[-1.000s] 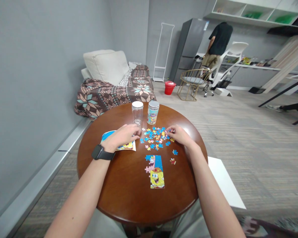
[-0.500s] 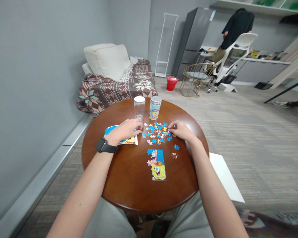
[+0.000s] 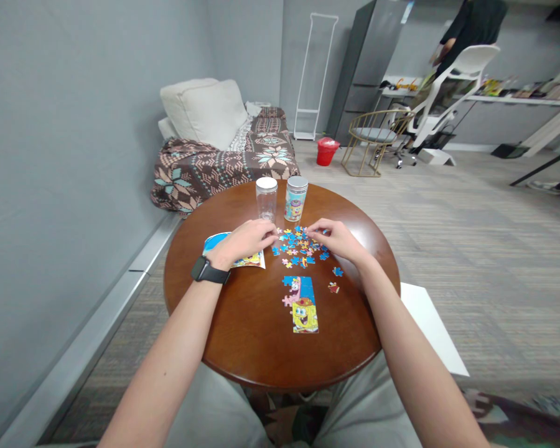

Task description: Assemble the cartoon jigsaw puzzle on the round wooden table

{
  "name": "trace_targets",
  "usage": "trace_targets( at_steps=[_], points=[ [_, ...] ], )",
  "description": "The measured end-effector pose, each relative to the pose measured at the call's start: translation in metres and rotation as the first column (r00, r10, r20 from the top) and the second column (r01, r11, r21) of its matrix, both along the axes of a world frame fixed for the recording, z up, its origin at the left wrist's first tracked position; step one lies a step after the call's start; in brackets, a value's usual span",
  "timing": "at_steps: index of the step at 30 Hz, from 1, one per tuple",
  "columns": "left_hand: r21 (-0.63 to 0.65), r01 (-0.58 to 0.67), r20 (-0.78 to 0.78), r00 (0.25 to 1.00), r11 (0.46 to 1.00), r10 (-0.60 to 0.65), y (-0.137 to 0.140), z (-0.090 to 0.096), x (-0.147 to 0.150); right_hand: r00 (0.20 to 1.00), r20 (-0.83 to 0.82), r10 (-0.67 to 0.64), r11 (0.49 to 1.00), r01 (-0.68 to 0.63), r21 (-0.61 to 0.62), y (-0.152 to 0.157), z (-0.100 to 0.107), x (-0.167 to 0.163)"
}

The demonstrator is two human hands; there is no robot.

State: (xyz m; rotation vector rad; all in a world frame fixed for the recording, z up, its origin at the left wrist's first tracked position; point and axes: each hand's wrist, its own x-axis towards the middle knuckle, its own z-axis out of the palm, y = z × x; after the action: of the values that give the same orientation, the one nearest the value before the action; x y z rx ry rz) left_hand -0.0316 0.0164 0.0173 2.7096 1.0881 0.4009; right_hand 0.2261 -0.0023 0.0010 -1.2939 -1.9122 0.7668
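Loose jigsaw puzzle pieces (image 3: 301, 256) lie in a pile on the round wooden table (image 3: 252, 317). My right hand (image 3: 336, 239) is over the pile's far right side, fingers bent down and slightly apart among the pieces; no piece shows in them. My left hand (image 3: 252, 239) lies over a printed picture sheet (image 3: 217, 240), partly covering it, with thumb and fingers apart at the pile's left edge. Nearer me is a joined puzzle section (image 3: 305, 314) with a yellow cartoon face. A blue piece (image 3: 338, 272) and a red-brown piece (image 3: 333, 287) lie apart to its right.
Behind the pile stand a clear jar (image 3: 267, 202) with a white lid and a printed tin (image 3: 295, 200). Beyond the table are a covered sofa (image 3: 224, 158), a red bin (image 3: 327, 152) and a wire chair (image 3: 371, 135). Another person (image 3: 473, 31) stands at the far counter.
My right hand has moved left and a little farther out across the pile. My left hand stays by the pile's left edge. The whole view has shifted slightly.
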Motion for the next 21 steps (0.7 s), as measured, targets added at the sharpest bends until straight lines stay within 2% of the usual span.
trace_targets(
  at_steps=[3, 6, 14, 17, 21],
  points=[
    [0.029, 0.048, 0.029, 0.998, 0.998, -0.049, -0.003, 0.002, 0.005, 0.978, -0.204, 0.048, 0.990, -0.073, -0.120, -0.004, 0.002, -0.011],
    [0.076, 0.085, 0.063, 0.994, 0.993, -0.090, -0.005, 0.004, 0.010, 0.942, -0.334, 0.040, 0.972, -0.114, -0.205, -0.007, 0.003, -0.018],
    [0.158, 0.179, 0.221, 0.952, 0.971, -0.212, -0.012, 0.003, 0.026, 0.893, -0.447, 0.056, 0.944, -0.193, -0.266, -0.013, 0.010, -0.025],
    [0.152, 0.204, 0.275, 0.931, 0.967, -0.239, -0.013, 0.001, 0.030, 0.868, -0.491, 0.071, 0.936, -0.228, -0.269, -0.014, 0.011, -0.025],
    [0.089, 0.191, 0.295, 0.932, 0.978, -0.209, -0.015, 0.004, 0.029, 0.858, -0.508, 0.081, 0.921, -0.259, -0.290, -0.013, 0.006, -0.026]
  ],
)
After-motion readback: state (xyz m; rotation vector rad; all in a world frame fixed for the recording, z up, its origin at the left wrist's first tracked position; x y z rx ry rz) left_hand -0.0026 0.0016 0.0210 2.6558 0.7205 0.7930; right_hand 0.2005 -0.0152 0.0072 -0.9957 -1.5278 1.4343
